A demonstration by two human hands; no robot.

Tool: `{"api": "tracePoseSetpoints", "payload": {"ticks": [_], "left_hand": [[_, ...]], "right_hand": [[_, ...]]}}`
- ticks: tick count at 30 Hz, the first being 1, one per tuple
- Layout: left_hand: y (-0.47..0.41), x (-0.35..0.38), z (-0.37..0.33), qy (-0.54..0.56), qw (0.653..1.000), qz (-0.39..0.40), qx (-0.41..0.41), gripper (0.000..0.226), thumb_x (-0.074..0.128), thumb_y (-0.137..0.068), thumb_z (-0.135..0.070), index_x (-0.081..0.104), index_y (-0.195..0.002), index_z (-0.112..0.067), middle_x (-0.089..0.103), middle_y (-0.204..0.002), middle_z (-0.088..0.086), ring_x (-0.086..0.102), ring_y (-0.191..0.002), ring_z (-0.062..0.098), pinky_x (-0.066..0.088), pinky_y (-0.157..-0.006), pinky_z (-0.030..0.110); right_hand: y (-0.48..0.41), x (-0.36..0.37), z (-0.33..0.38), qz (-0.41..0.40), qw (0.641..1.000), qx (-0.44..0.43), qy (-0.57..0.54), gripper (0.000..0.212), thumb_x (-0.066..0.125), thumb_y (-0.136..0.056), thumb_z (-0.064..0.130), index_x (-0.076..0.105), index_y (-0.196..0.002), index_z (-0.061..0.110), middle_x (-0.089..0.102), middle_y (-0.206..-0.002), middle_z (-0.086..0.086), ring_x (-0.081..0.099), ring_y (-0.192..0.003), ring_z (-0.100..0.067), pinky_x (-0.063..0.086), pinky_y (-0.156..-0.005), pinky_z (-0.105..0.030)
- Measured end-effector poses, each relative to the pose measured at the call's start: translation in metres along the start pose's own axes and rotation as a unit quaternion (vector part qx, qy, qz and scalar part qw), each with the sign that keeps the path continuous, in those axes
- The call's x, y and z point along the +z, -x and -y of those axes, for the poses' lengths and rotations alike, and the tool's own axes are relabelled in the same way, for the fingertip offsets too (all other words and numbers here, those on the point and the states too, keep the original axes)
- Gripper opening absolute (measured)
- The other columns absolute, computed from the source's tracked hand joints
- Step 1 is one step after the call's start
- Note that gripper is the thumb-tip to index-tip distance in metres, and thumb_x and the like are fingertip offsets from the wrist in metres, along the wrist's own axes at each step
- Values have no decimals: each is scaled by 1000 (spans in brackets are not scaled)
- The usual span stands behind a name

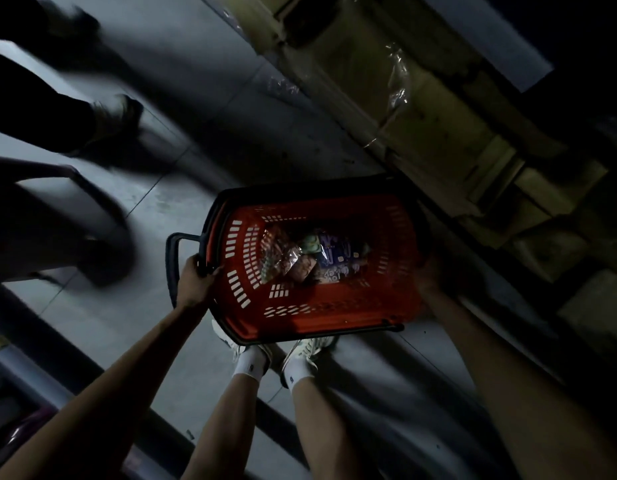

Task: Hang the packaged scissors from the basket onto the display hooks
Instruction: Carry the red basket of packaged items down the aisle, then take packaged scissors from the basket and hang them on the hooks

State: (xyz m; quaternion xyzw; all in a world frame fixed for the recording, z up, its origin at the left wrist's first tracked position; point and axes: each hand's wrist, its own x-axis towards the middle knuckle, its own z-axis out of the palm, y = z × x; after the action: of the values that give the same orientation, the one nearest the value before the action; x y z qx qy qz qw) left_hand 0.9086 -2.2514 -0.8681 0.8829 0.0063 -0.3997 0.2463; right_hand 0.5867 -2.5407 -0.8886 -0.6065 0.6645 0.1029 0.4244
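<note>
A red plastic basket (244, 299) with a black rim and handle hangs above the floor in front of my legs. Several plastic-wrapped packages (310, 258) lie at its bottom; the dim light hides what they hold. My left hand (196, 278) grips the basket's black rim at its left end, beside the folded handle. My right hand (430, 275) holds the right end in deep shadow, its fingers hard to make out. No display hooks are in view.
Plastic-wrapped cardboard boxes (421, 109) run along the right, close to the basket. Another person's legs and shoes (113, 119) are at upper left, blurred. A dark curved bar (92, 199) sits on the left. My white sneakers (300, 351) stand on grey floor tiles.
</note>
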Motion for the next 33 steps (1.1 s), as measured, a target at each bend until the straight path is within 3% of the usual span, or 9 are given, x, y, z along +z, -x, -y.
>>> {"api": "tracePoseSetpoints", "payload": {"ticks": [4,7,9,11,13,15,20,27,33], "left_hand": [[45,-11,-13,-71,997,-20,23,57,72,-90,-15,48,-140,-4,63,-117,10,64,-98,30,55,-83,43],[95,-25,-22,-96,995,2,31,72,77,-87,-32,42,-146,-8,61,-129,14,64,-100,27,57,-84,44],[125,-36,-22,-106,993,29,40,81,75,-78,-50,43,-144,-16,61,-130,14,67,-104,28,59,-85,48],[151,-43,-21,-119,991,36,54,81,69,-70,-60,47,-138,-21,63,-124,9,66,-103,26,59,-85,48],[193,-53,-39,-133,987,32,83,64,74,-79,-46,50,-133,-23,63,-122,5,66,-102,25,59,-84,45],[231,-65,-52,-149,981,26,124,49,73,-87,-31,53,-131,-23,63,-118,3,66,-100,24,58,-81,41],[295,-89,-53,-182,972,18,148,38,65,-93,-31,52,-128,-27,64,-112,0,64,-97,21,56,-79,39],[287,-84,4,-191,979,61,40,47,62,-94,-41,48,-135,-22,72,-96,4,67,-86,24,56,-74,37],[180,-22,56,-60,996,-5,-61,72,67,-89,-58,49,-140,-11,65,-131,18,61,-118,36,51,-97,43]], "right_hand": [[6,0,-29,3,1000,3,1,72,59,-85,59,46,-148,25,55,-144,-8,54,-131,-32,47,-105,-55],[35,4,-47,18,1000,12,9,72,52,-85,71,44,-146,33,57,-141,-7,59,-125,-33,52,-98,-55],[72,-2,-42,32,999,0,19,61,58,-87,54,48,-142,30,60,-138,-7,60,-122,-33,52,-98,-53],[121,-17,-20,35,999,-6,5,56,50,-82,56,53,-133,33,64,-131,-4,63,-118,-31,54,-96,-50],[164,-32,-10,46,999,-22,14,55,49,-80,56,54,-129,33,66,-128,-4,64,-117,-29,55,-95,-48],[209,-49,5,41,998,-48,28,55,64,-83,39,52,-136,30,62,-136,-3,60,-123,-25,52,-99,-45],[307,-91,30,34,995,-82,42,55,73,-85,20,56,-137,21,60,-138,-6,56,-127,-25,46,-105,-37],[318,-108,11,25,992,-85,89,51,69,-89,24,55,-138,20,57,-140,-8,56,-127,-29,48,-101,-38],[195,-73,-12,73,994,-39,76,57,72,-91,30,53,-142,14,61,-138,-10,58,-125,-32,44,-92,-35]]}}
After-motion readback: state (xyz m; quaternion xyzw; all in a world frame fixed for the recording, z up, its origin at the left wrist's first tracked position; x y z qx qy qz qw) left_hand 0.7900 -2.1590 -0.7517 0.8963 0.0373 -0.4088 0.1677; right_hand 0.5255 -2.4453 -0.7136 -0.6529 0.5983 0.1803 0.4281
